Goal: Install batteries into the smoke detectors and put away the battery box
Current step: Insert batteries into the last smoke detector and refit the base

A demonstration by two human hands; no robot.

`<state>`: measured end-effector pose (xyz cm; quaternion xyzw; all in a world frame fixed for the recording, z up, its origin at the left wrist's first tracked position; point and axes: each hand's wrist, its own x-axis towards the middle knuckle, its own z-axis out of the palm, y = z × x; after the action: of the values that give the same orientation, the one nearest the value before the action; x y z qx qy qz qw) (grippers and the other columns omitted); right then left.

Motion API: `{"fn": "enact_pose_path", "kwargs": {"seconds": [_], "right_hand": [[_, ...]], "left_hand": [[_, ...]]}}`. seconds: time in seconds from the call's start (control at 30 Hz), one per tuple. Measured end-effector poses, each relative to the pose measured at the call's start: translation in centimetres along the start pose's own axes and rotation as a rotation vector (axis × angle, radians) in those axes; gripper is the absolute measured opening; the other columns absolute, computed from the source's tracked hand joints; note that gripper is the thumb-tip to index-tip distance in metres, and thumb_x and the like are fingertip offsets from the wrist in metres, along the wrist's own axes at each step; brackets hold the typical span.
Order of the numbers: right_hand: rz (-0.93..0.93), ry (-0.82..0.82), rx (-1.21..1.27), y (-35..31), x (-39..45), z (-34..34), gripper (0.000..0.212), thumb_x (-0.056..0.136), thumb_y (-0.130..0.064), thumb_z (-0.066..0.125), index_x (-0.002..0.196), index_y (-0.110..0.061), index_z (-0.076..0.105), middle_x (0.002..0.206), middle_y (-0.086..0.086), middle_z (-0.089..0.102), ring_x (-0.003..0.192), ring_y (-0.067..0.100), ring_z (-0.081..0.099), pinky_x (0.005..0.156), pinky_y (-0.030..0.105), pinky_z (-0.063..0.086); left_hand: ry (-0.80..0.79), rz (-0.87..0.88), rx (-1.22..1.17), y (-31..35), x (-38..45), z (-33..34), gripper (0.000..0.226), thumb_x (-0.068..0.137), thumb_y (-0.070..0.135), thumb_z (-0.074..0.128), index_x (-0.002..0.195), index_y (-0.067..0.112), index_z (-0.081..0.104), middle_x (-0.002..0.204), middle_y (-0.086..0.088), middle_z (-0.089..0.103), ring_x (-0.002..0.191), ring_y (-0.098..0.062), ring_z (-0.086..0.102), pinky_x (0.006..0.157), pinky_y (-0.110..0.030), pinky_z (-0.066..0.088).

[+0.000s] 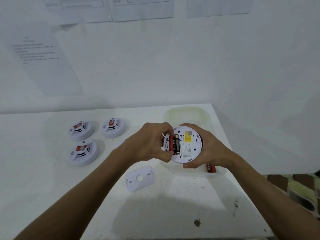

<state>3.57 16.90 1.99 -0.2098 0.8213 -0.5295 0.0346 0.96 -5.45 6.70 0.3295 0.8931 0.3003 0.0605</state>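
Note:
My right hand (206,149) holds a white smoke detector (187,146) back side up above the table, its yellow label showing. My left hand (152,144) pinches a red battery (171,144) at the detector's open battery bay, next to a dark cell seated inside. Below my right hand lies the translucent battery box (216,172) with red batteries (210,168) in it. The white mounting plate (140,178) rests flat on the table in front of my left wrist.
Three white smoke detectors (81,130) (113,128) (84,153) stand face up at the left of the white table (164,205). A translucent lid (187,115) lies behind my hands. The table's right edge is close; paper sheets hang on the wall.

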Motion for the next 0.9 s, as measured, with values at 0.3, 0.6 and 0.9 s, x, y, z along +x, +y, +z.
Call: {"fn": "enact_pose_path", "kwargs": {"seconds": [0.3,0.6,0.9], "right_hand": [[0.004,-0.007,-0.027,0.29,0.5,0.11,0.092,0.049,-0.011,0.093,0.129,-0.03,0.052,0.12,-0.016,0.062,0.113,0.013,0.06,0.09,0.019,0.051],[0.012,-0.003,-0.018,0.43,0.65,0.12,0.091,0.049,-0.009,0.093,0.128,-0.03,0.053,0.117,-0.014,0.063,0.111,0.013,0.061,0.089,0.021,0.052],[0.027,0.01,0.001,0.48,0.59,-0.12,0.091,0.048,-0.011,0.093,0.128,-0.029,0.053,0.118,-0.013,0.064,0.112,0.013,0.06,0.09,0.021,0.053]], "left_hand": [[-0.051,0.013,0.075,0.17,0.11,0.04,0.06,0.073,0.028,0.08,0.126,0.014,0.055,0.107,0.0,0.069,0.09,-0.016,0.066,0.08,-0.033,0.058],[-0.06,0.011,0.176,-0.01,0.34,0.33,0.046,0.073,0.03,0.078,0.109,0.016,0.054,0.101,0.0,0.068,0.088,-0.019,0.066,0.073,-0.037,0.058],[-0.039,0.044,0.161,-0.36,0.27,0.36,0.081,0.078,0.032,0.074,0.146,0.023,0.029,0.117,-0.001,0.066,0.092,-0.019,0.065,0.079,-0.03,0.056]]}}
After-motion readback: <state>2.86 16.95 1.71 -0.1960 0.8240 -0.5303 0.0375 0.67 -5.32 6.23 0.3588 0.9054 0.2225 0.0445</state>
